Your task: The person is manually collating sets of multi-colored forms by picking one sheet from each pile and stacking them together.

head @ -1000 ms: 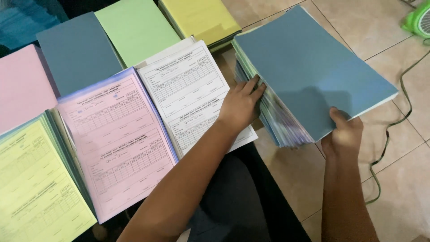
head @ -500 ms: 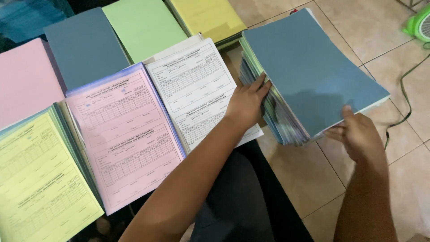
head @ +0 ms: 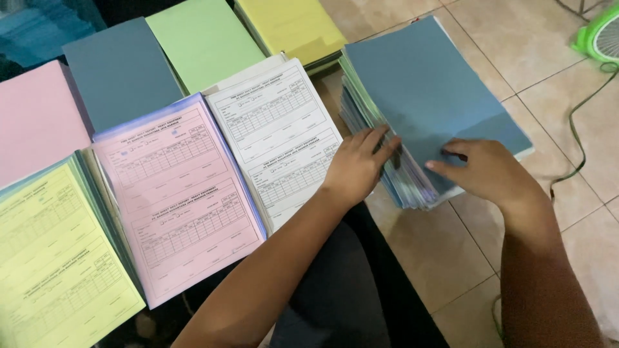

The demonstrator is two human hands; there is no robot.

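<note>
Blue-topped paper stack (head: 425,96) sits between left hand (head: 358,164) and right hand (head: 493,171), flat-fingered, neither grip closed.

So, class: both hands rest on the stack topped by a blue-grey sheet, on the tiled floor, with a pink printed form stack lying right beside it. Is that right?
Not quite. The head view shows the white printed form stack beside the blue-grey-topped stack; the pink form stack lies further left. The left hand and right hand do rest on it, on the tiled floor.
</note>
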